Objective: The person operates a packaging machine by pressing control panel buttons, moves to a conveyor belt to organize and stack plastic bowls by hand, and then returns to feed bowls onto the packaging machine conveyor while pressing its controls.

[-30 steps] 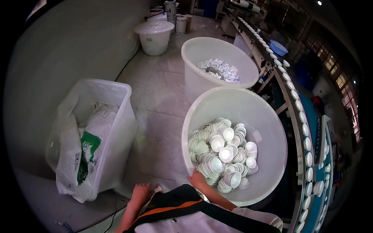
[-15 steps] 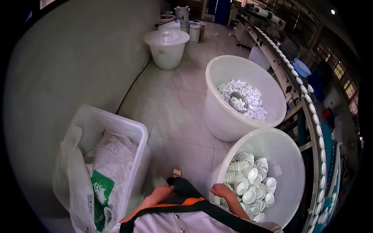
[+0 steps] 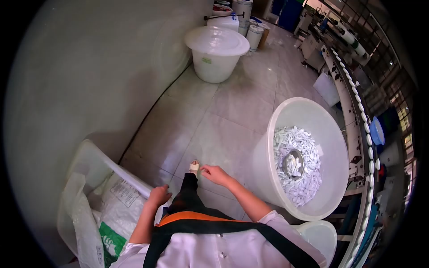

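Observation:
My left hand (image 3: 159, 195) hangs in front of my body with loosely bent fingers and nothing in it. It appears beside the rim of a white rectangular bin (image 3: 134, 179), though contact cannot be made out. Inside that bin lies a clear plastic sack with a green print (image 3: 111, 240). My right hand (image 3: 215, 174) is held out over the floor, empty, its fingers slightly apart. To its right stands a big round white tub (image 3: 263, 165) with many small white spoon-like pieces (image 3: 308, 183) and a metal bowl (image 3: 293, 163) lying among them.
A second round tub (image 3: 328, 236) is partly hidden at lower right. Along the right runs a conveyor with a row of white pieces (image 3: 369, 139). Ahead, a lidded white tub (image 3: 216, 58) stands by the wall, with buckets (image 3: 255, 37) behind. A black cable (image 3: 154, 107) crosses the floor.
I have stepped forward; the tubs and bin have shifted down in view. The tub of white dishes is now mostly out of sight. My right hand has swung forward, away from that tub.

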Demonstrator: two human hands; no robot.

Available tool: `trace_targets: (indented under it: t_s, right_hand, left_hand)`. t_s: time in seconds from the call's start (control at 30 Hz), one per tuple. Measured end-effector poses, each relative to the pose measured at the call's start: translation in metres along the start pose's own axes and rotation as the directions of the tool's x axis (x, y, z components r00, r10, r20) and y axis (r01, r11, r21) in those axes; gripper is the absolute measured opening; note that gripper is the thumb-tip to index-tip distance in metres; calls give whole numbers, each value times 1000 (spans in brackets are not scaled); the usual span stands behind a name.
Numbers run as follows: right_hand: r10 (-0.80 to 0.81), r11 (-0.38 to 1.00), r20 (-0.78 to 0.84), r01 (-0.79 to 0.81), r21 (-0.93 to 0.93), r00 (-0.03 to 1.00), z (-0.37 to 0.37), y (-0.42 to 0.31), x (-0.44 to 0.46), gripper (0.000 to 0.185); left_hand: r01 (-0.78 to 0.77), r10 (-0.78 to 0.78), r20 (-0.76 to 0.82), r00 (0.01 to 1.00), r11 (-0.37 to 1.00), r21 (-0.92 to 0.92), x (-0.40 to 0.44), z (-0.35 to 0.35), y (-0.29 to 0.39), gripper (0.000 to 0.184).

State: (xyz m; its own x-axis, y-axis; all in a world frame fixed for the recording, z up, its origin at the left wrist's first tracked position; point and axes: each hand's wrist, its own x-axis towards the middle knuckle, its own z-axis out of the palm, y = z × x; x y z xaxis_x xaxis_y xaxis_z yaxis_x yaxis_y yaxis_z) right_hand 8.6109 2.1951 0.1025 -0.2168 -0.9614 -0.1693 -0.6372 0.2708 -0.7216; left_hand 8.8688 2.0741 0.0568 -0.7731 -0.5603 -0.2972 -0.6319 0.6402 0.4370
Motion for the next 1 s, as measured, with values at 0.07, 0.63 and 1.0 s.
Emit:
trace_targets:
  t_s: [0.07, 0.63, 1.0]
  right_hand:
    - [181, 940, 136, -131, -315, 974, 3, 77, 24, 32]
    - [527, 850, -592, -354, 391, 611, -325, 281, 172, 21]
    - [264, 963, -580, -241, 117, 771, -692, 413, 436, 22]
  left_hand:
    - [30, -24, 123, 992, 998, -53, 75, -1, -2, 38]
    - [-420, 350, 464, 814, 906, 52, 672, -92, 206, 40]
    - [-52, 29, 345, 938, 997, 57, 918, -185, 243, 36]
